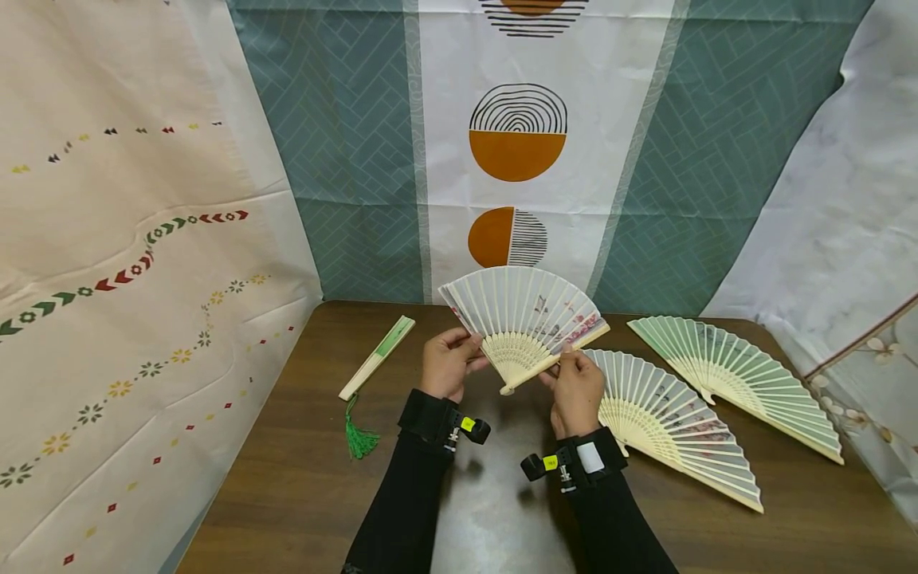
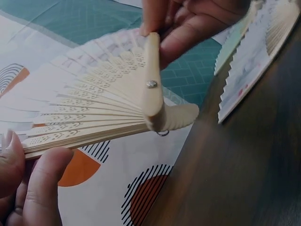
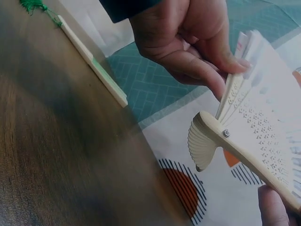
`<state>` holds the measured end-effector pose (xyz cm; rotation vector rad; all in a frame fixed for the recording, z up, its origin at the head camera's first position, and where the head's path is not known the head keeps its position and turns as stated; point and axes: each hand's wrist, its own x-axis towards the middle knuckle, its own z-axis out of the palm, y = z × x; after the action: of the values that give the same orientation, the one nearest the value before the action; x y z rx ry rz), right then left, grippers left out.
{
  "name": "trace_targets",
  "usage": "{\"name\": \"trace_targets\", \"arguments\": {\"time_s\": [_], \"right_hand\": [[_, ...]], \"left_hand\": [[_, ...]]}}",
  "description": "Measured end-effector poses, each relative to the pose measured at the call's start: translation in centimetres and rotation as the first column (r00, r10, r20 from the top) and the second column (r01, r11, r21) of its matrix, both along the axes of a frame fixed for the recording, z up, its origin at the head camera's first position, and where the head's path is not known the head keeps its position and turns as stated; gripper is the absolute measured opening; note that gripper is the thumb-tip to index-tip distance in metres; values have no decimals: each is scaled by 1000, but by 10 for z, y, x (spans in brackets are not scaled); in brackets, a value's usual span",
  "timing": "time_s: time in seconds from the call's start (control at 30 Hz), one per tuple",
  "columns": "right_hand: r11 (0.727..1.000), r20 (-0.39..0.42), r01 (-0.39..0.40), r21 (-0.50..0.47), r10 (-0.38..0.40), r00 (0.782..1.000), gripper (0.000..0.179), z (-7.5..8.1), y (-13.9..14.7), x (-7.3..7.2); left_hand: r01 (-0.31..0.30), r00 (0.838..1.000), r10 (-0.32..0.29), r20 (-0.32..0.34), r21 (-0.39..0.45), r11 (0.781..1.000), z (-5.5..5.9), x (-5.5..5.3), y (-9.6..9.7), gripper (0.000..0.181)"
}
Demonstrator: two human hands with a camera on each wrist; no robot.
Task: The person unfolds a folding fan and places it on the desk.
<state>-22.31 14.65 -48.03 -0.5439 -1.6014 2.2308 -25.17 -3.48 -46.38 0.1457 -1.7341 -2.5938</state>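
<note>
White spread fan (image 1: pixel 522 315), left grip (image 1: pixel 448 363) and right grip (image 1: pixel 578 392) pinching its sides (green tassel (image 1: pixel 360 438) nearby)

Pale glare on the tabletop (image 1: pixel 488 518), hazy softness in both wrist views.

White fan (image 1: pixel 522 307) (red-flowered), green tassel (image 1: pixel 360 440)

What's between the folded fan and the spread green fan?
Head view, left to right: left hand, held white fan, right hand, second white fan on the table.
</note>
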Motion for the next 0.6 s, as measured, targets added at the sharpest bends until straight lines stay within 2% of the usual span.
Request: {"name": "trace_targets", "arguments": {"time_s": [0.6], "right_hand": [[1000, 8, 7, -27, -6, 1000, 38, 0, 2, -1]], "left_hand": [[-13, 1000, 12, 14, 109, 994, -1, -2, -1, 21]]}}
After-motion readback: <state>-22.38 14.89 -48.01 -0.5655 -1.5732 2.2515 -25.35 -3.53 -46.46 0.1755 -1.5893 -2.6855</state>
